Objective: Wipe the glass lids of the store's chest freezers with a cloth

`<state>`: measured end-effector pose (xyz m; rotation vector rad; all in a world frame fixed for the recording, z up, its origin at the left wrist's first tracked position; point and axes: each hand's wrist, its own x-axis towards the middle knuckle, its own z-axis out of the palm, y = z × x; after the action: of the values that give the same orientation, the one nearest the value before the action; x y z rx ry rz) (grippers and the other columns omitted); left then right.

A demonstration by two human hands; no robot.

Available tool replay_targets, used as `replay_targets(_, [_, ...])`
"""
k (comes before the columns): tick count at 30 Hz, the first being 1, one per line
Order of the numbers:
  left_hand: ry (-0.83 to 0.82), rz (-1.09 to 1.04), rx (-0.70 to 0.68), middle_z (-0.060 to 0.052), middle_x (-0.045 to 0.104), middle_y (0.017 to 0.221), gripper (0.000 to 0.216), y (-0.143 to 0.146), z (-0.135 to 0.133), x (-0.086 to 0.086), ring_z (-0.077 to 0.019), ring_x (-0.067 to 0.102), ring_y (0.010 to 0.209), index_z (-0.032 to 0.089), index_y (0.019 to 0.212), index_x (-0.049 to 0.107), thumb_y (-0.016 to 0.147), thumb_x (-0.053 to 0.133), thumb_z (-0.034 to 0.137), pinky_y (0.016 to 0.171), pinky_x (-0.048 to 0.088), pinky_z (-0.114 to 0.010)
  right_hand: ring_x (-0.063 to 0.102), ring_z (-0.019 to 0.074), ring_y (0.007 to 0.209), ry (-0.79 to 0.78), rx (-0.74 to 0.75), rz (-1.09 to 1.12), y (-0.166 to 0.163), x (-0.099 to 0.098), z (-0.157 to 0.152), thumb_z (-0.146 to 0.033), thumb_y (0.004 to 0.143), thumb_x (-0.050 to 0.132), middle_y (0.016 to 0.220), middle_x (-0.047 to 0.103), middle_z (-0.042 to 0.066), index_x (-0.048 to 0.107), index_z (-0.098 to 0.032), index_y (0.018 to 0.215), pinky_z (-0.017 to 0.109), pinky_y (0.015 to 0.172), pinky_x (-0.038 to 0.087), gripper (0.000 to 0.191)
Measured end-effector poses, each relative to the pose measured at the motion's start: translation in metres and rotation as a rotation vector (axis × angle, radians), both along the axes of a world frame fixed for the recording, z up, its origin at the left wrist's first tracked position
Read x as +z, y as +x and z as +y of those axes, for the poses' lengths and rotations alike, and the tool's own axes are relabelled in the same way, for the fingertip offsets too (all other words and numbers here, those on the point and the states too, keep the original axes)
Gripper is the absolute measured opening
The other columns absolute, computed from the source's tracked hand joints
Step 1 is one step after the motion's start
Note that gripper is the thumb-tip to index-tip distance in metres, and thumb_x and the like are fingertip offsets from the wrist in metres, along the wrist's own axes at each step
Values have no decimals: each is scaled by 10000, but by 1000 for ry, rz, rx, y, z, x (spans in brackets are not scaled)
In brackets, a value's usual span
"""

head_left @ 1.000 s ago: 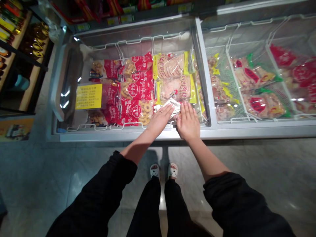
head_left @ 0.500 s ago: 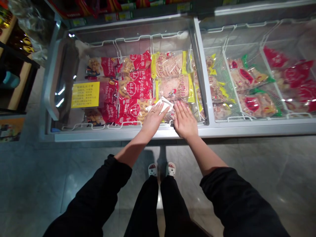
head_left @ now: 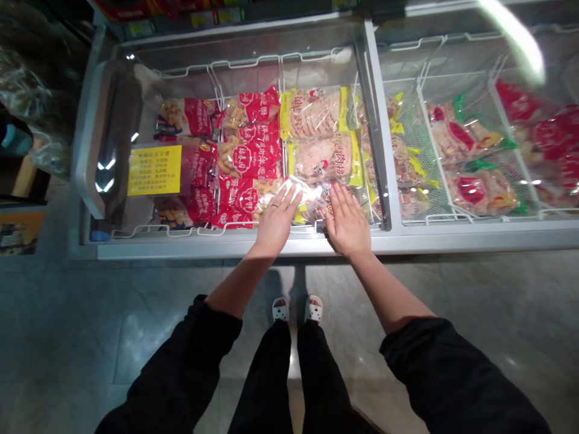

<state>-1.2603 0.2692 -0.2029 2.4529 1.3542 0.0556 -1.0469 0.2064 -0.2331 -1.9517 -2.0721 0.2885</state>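
Note:
My left hand (head_left: pixel 275 222) lies flat with fingers stretched out over the front part of the freezer's clear lid (head_left: pixel 181 51). By its fingertips is a bright white patch; glare hides whether it is a folded tissue or cloth. To the right, my right hand (head_left: pixel 349 224) also rests flat on the lid near the front rim, fingers extended and holding nothing visible. Beneath the lid, red snack bags (head_left: pixel 244 158) lie near my left hand. Yellow-edged packs of meat patties (head_left: pixel 321 158) lie behind both hands.
The chest freezer's front rim (head_left: pixel 217 248) runs across in front of me. A yellow notice (head_left: pixel 154 170) is at the lid's left, beside a curved handle (head_left: pixel 93 144). More bagged food (head_left: pixel 482 191) fills the right compartments. Plastic-wrapped goods (head_left: pixel 36 90) stand at left.
My right hand has shifted slightly right, widening the gap between the hands. The white piece by my left hand is now blurred by glare. A bright streak has appeared at upper right.

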Motion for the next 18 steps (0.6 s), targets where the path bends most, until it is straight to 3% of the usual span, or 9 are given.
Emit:
replay_targets(3, [-20, -23, -86, -92, 428, 1762, 712, 18, -3, -2, -247, 328, 1672, 222, 1650, 490, 997, 413, -51, 1361, 344, -483, 334, 266, 1665, -3, 6, 1, 0, 1, 0, -329, 1107, 364, 1777, 394, 141, 291, -133, 1747, 538, 1370, 279, 673])
replay_targets(6, [-15, -46, -147, -81, 421, 1769, 698, 30, 16, -2, -245, 324, 1674, 225, 1651, 489, 1004, 436, -32, 1367, 333, -472, 333, 265, 1666, -11, 11, 1, 1, 1, 0, -329, 1105, 365, 1781, 385, 137, 299, -139, 1744, 536, 1369, 279, 670])
replay_targets(10, [-5, -65, -84, -72, 401, 1781, 741, 16, 36, -2, -242, 302, 1682, 238, 1672, 455, 988, 414, -45, 1369, 328, -488, 325, 267, 1669, -26, 13, -13, 2, 2, -1, -323, 1100, 368, 1786, 378, 134, 299, -141, 1743, 546, 1369, 280, 671])
replay_targets(14, [-11, -67, 45, -70, 386, 1786, 778, -7, 19, -4, -271, 305, 1681, 249, 1695, 417, 977, 396, -50, 1364, 337, -540, 331, 258, 1667, -21, 28, -25, 2, 3, -2, -313, 1099, 360, 1780, 391, 135, 331, -128, 1730, 535, 1379, 257, 658])
replay_targets(18, [-66, -35, 64, -87, 409, 1771, 746, -2, -6, -3, -274, 320, 1675, 220, 1680, 447, 992, 359, -52, 1370, 336, -531, 334, 254, 1666, -22, 28, -19, 2, 4, -3, -312, 1094, 363, 1772, 413, 115, 315, -161, 1742, 541, 1374, 268, 667])
